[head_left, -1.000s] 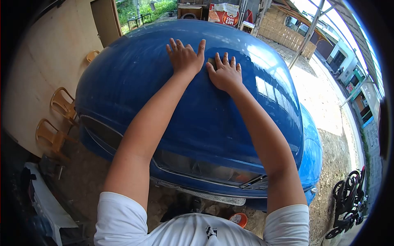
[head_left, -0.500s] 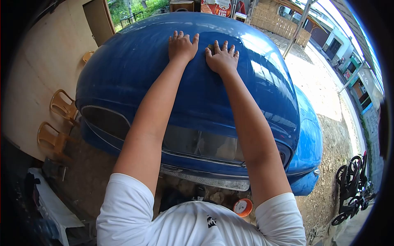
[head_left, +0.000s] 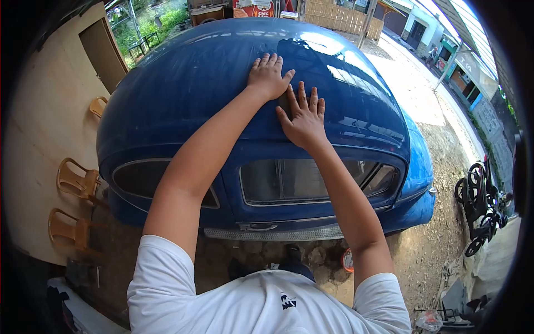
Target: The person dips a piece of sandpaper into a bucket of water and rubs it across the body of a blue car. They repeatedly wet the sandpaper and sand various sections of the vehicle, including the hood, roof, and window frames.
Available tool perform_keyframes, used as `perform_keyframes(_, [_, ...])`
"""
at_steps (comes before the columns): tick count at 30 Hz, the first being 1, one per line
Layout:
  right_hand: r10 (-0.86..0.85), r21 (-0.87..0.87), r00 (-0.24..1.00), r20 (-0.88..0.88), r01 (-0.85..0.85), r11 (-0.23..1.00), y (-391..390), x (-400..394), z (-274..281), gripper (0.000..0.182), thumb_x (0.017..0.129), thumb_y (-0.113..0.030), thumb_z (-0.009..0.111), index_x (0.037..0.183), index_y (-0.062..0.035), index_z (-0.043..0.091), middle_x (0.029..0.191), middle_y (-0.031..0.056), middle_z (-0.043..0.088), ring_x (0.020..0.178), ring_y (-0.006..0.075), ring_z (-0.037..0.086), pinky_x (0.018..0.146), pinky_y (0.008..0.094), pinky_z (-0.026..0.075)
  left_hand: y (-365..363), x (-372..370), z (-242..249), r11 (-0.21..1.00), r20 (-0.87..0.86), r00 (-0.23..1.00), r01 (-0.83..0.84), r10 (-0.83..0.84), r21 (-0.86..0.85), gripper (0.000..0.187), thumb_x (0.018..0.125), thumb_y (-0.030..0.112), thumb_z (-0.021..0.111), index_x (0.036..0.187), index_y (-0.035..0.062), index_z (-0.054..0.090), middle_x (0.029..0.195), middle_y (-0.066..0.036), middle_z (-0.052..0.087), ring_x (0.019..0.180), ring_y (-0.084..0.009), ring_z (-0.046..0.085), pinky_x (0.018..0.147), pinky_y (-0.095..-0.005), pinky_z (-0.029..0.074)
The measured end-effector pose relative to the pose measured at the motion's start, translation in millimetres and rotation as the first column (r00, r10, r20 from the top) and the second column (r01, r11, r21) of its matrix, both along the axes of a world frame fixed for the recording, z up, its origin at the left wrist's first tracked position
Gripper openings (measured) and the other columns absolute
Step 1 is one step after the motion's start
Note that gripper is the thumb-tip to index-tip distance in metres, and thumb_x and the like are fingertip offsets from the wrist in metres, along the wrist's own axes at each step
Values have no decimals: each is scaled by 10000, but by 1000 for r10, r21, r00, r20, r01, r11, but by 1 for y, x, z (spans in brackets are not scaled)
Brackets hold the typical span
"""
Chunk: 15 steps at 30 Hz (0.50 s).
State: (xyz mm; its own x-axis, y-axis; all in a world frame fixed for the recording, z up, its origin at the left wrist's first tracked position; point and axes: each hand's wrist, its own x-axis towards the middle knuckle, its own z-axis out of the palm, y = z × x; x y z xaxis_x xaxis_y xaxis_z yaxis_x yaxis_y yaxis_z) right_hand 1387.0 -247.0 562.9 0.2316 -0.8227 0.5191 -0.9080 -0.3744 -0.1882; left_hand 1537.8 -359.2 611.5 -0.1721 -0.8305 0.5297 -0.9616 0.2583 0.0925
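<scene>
My left hand (head_left: 268, 78) lies spread flat on the blue roof (head_left: 183, 100) of a rounded car, its thumb close to the fingertips of my right hand (head_left: 305, 118). Under my right hand is a small brownish pad (head_left: 283, 102), its edge showing between thumb and index finger; the rest is hidden. The right fingers are stretched out over it, against the roof just above the side windows (head_left: 303, 179). A darker, glossy patch with a ragged edge covers the roof beyond my hands.
Brown plastic chairs (head_left: 77, 179) stand along the wall at left. An orange-red bucket (head_left: 347, 260) sits on the ground by my right arm. At right are a black wheeled thing (head_left: 477, 206) and a sunlit path. A bamboo fence (head_left: 339, 18) stands behind the car.
My right hand and the pad have moved down the roof toward me. My left hand has shifted right and slightly nearer. The view has turned a little.
</scene>
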Motion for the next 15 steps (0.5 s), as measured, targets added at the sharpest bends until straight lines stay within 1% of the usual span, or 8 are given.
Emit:
perform_keyframes(1, [-5, 66, 999, -42, 8, 998, 11, 5, 3, 748, 1063, -596, 348, 1695, -226, 194, 1764, 135, 115, 1620, 414, -10, 1288, 560, -16, 5, 11, 8, 998, -36, 998, 48, -47, 33, 731, 1068, 607, 354, 1543, 71, 498, 1649, -140, 421, 1568, -316, 312, 1289, -481, 214])
perform_keyframes(2, [-20, 49, 999, -37, 22, 999, 17, 12, -1, 749, 1063, -601, 347, 1695, -227, 196, 1765, 131, 112, 1620, 411, -12, 1289, 559, -18, 9, 23, 16, 993, -73, 993, 96, -91, 66, 729, 1065, 622, 365, 1530, 83, 520, 1641, -135, 437, 1560, -322, 329, 1283, -489, 234])
perform_keyframes(3, [-35, 31, 999, -31, 36, 999, 21, 19, -4, 749, 1062, -605, 346, 1694, -229, 199, 1766, 128, 109, 1621, 409, -15, 1290, 557, -20, 7, 34, 24, 999, -52, 999, -8, 10, 43, 709, 1059, 636, 379, 1498, 110, 562, 1619, -123, 472, 1545, -322, 360, 1272, -506, 258])
perform_keyframes(6, [-63, 22, 998, -5, 63, 998, 16, 30, -2, 744, 1061, -618, 339, 1690, -237, 224, 1764, 124, 127, 1623, 401, -3, 1291, 555, -17, -14, 70, 26, 991, 26, 991, -131, 131, 12, 705, 1065, 626, 378, 1519, 112, 538, 1629, -123, 458, 1555, -310, 343, 1278, -502, 244])
perform_keyframes(7, [-59, 19, 998, -10, 60, 998, 8, 33, 4, 744, 1061, -623, 334, 1689, -239, 229, 1762, 124, 136, 1623, 401, 6, 1291, 557, -10, -19, 74, 27, 992, 34, 992, -125, 125, 5, 713, 1065, 632, 370, 1526, 112, 530, 1633, -123, 452, 1558, -306, 338, 1281, -500, 237])
perform_keyframes(9, [-61, 52, 997, -37, 63, 997, -16, 40, 21, 738, 1063, -625, 319, 1687, -240, 237, 1759, 124, 152, 1622, 404, 31, 1292, 560, 10, -29, 82, 29, 993, 52, 991, -122, 121, -3, 730, 1064, 643, 354, 1540, 113, 513, 1642, -122, 439, 1564, -299, 326, 1286, -496, 223])
perform_keyframes(12, [-65, 140, 994, -91, 77, 987, -81, 53, 54, 720, 1071, -612, 284, 1686, -241, 240, 1757, 118, 170, 1618, 410, 77, 1293, 562, 48, -46, 84, 29, 994, -42, 995, -86, 89, 73, 750, 1074, 653, 292, 1564, 118, 483, 1660, -115, 410, 1574, -297, 302, 1295, -487, 197])
perform_keyframes(15, [-76, 223, 990, -120, 102, 970, -154, 63, 81, 693, 1081, -585, 249, 1687, -249, 235, 1758, 111, 166, 1615, 410, 102, 1294, 558, 71, -52, 86, 24, 994, -144, 987, -60, 72, 90, 779, 1079, 670, 218, 1573, 123, 469, 1671, -107, 392, 1578, -292, 291, 1300, -475, 187])
